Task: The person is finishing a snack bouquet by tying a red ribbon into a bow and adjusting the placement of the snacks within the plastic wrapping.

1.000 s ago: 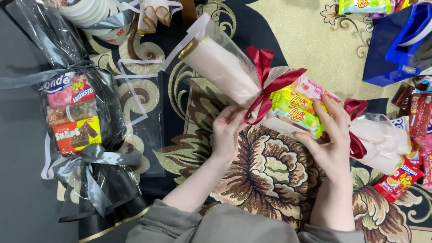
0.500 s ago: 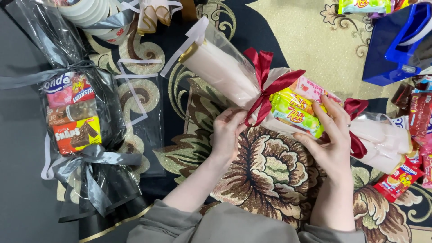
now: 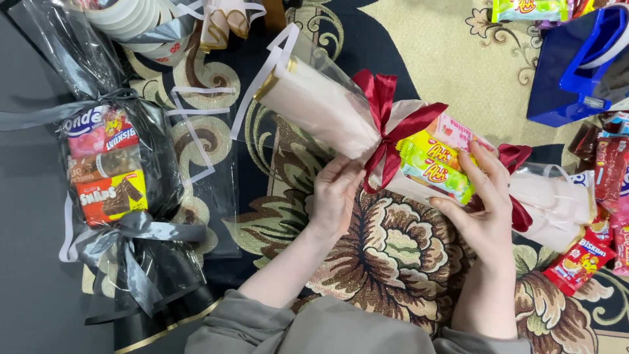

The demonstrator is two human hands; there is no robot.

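Left hand (image 3: 335, 196) pinches cream-wrapped bouquet (image 3: 327, 108) below red ribbon (image 3: 388, 128) | right hand (image 3: 481, 210) cups snack end | long axis runs upper-left across carpet (image 3: 393, 255)

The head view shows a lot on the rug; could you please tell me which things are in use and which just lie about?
In hand:
left hand
right hand
cream wrapped bundle
red ribbon
snack packets

Lying about:
black wrapped bundle
blue bag
loose snacks
tape rolls
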